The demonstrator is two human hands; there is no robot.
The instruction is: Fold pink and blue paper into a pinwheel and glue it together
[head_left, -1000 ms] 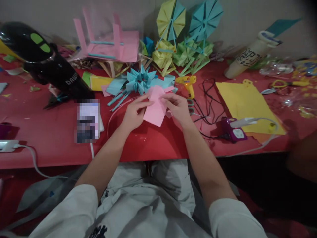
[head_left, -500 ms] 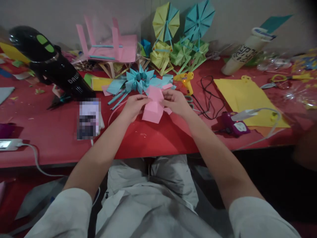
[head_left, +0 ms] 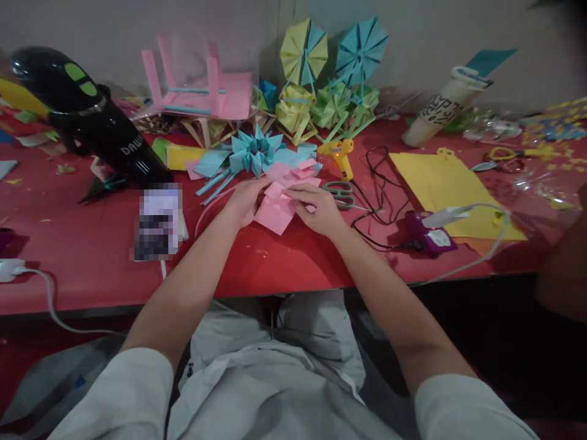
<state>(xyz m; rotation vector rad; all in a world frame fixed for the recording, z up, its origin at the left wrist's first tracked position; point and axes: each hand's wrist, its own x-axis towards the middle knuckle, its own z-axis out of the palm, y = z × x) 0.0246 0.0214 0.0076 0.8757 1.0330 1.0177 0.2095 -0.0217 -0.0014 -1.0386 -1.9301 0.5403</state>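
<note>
A folded pink paper piece [head_left: 275, 211] lies on the red table [head_left: 92, 244] between my two hands. My left hand [head_left: 245, 198] grips its left side with curled fingers. My right hand [head_left: 316, 208] presses down on its right side, fingers pinched on a fold. Just behind it lies a blue folded paper flower [head_left: 252, 153] with long blue strips, beside more pink paper bits [head_left: 300, 171].
Grey-handled scissors [head_left: 340, 192], a yellow glue gun [head_left: 340, 156] and black cords lie right of my hands. A yellow sheet [head_left: 440, 183] and purple device [head_left: 428, 232] sit further right. A black hair dryer [head_left: 87, 116] and a phone [head_left: 158, 220] are left. Paper crafts line the wall.
My hands lowered the pink paper onto the table and folded it smaller; my right hand now presses on it. The view shifted slightly.
</note>
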